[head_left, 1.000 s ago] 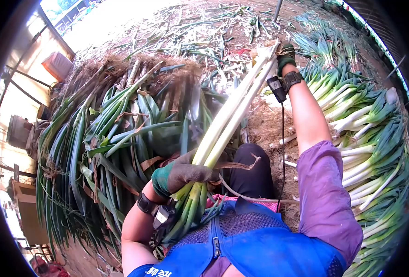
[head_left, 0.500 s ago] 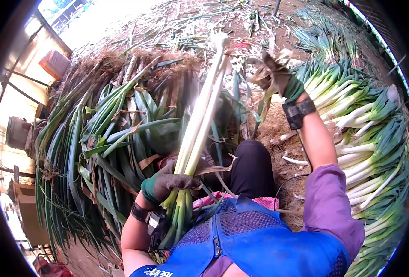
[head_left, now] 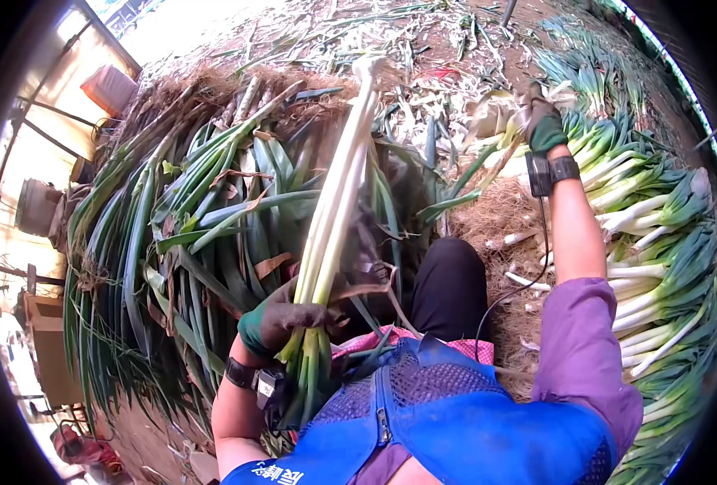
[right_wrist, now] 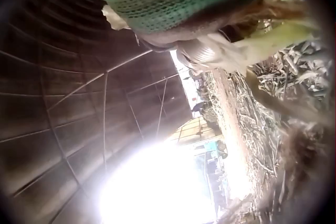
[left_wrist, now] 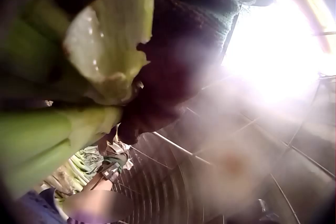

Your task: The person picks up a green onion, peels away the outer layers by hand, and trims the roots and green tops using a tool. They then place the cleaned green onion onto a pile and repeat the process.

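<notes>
In the head view my gloved left hand (head_left: pixel 290 319) grips white-stemmed leeks (head_left: pixel 338 194) low on their stalks, roots upward and green cut ends below the fist. Thick green stalks (left_wrist: pixel 47 140) fill the near left of the left wrist view beside the dark glove. Out to the upper right, my gloved right hand (head_left: pixel 541 121) holds loose peeled leaves (head_left: pixel 496 117), with a green strip trailing down left. Pale leaf layers (right_wrist: pixel 220 53) show under the green glove (right_wrist: pixel 173 3) in the right wrist view.
A heap of untrimmed leeks (head_left: pixel 148 218) lies to the left. Cleaned leeks (head_left: pixel 641 299) are stacked along the right. Roots (head_left: pixel 496 218) cover the ground beside my knee (head_left: pixel 451 283), and leaf scraps (head_left: pixel 423 48) litter the far ground. A box (head_left: pixel 51 347) stands far left.
The right hand was at the leeks' root end, then moved away right with peeled leaves. The left hand keeps its grip, and the leeks now stand more upright and further left.
</notes>
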Demonstrator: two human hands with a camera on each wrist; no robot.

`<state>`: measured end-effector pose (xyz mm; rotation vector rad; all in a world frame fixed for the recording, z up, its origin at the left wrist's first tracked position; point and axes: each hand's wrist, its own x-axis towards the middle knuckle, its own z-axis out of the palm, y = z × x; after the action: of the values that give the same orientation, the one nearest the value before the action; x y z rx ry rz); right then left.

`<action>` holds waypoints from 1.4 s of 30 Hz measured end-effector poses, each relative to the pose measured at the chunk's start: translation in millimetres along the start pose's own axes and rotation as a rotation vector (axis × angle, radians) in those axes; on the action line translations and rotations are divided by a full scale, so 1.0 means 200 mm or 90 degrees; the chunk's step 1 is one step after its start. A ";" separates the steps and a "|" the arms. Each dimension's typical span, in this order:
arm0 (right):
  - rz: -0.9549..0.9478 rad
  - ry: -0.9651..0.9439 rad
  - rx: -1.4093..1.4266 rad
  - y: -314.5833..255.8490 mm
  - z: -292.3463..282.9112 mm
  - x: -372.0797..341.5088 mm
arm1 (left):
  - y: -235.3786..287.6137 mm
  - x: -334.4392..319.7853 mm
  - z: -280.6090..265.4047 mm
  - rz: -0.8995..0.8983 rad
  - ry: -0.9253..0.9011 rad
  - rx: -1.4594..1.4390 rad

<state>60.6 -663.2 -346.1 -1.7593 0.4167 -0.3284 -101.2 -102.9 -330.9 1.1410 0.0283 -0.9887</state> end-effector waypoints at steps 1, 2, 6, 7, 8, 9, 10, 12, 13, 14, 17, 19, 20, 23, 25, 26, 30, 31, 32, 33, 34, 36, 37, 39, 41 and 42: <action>-0.080 -0.129 -0.311 -0.04 0.09 -0.11 | -0.01 0.03 -0.01 0.033 0.014 -0.044; -0.221 -0.220 -0.595 -0.09 0.19 -0.23 | 0.01 0.09 -0.06 0.074 -0.002 0.056; -0.027 -0.925 -0.183 -0.02 0.60 -0.77 | 0.22 0.27 0.01 0.151 -0.049 0.062; -0.067 -1.115 -0.205 0.14 0.68 -0.78 | 0.25 0.32 0.01 0.166 -0.144 -0.008; -0.041 -1.089 -0.427 -0.01 0.73 -0.79 | 0.27 0.35 0.01 0.170 -0.119 -0.014; -0.016 -1.041 -0.646 -0.17 0.78 -0.78 | 0.29 0.37 0.02 0.173 -0.096 -0.020; -0.094 -0.939 -0.773 -0.29 0.79 -0.71 | 0.31 0.38 0.02 0.148 -0.109 -0.038; -0.391 -0.657 -0.878 -0.51 0.78 -0.53 | 0.32 0.42 0.00 0.116 -0.128 -0.063; -0.530 -0.507 -0.905 -0.61 0.76 -0.45 | 0.31 0.45 -0.01 0.107 -0.132 -0.071; -0.657 -0.386 -0.922 -0.72 0.74 -0.41 | 0.33 0.45 0.02 0.143 -0.131 -0.024; -0.924 -0.078 -0.965 -0.89 0.74 -0.44 | 0.34 0.49 0.07 0.183 -0.153 0.040; -1.034 0.014 -0.995 -0.87 0.79 -0.49 | 0.35 0.51 0.16 0.223 -0.149 0.109; -1.065 0.014 -0.991 -0.84 0.82 -0.51 | 0.36 0.51 0.22 0.223 -0.186 0.108; -1.072 -0.116 -0.798 -0.77 0.84 -0.56 | 0.31 0.53 0.30 0.203 -0.282 0.109; -0.775 -0.382 -0.944 -0.88 0.78 -0.64 | 0.33 0.46 0.29 0.139 -0.307 0.194; -0.969 -0.300 -0.768 -0.80 0.77 -0.57 | 0.31 0.45 0.23 0.252 -0.328 0.382; -0.980 -0.163 -0.891 -0.88 0.48 -0.40 | 0.20 0.40 0.05 0.107 -0.258 0.501; -0.900 -0.143 -0.862 -0.90 0.35 -0.34 | 0.18 0.39 0.01 0.069 -0.227 0.500; -0.782 -0.062 -0.956 -1.03 0.26 -0.42 | 0.10 0.47 -0.19 0.311 -0.307 0.626; -0.657 0.011 -1.058 -1.16 0.18 -0.49 | 0.09 0.48 -0.23 0.324 -0.249 0.592; -0.632 0.100 -1.052 -1.18 0.01 -0.48 | 0.08 0.49 -0.27 0.337 -0.193 0.556; -0.589 0.281 -1.036 -1.19 -0.40 -0.46 | 0.07 0.54 -0.31 0.184 -0.113 0.281; -0.572 0.370 -1.023 -1.18 -0.60 -0.49 | 0.16 0.47 -0.19 0.102 -0.150 0.142; -0.425 0.437 -1.102 -1.07 -1.36 -0.32 | 0.11 0.53 -0.25 0.031 -0.128 0.113; -0.178 0.583 -1.027 -1.06 -1.50 -0.56 | 0.11 0.53 -0.17 0.015 -0.084 0.224; -0.058 0.621 -0.944 -1.04 -1.55 -0.67 | 0.13 0.51 -0.09 0.005 -0.105 0.171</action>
<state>-172.1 -832.3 -74.8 -2.9482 1.5603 -1.1559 -15.6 -152.0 -369.2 1.2986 -0.2480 -1.0998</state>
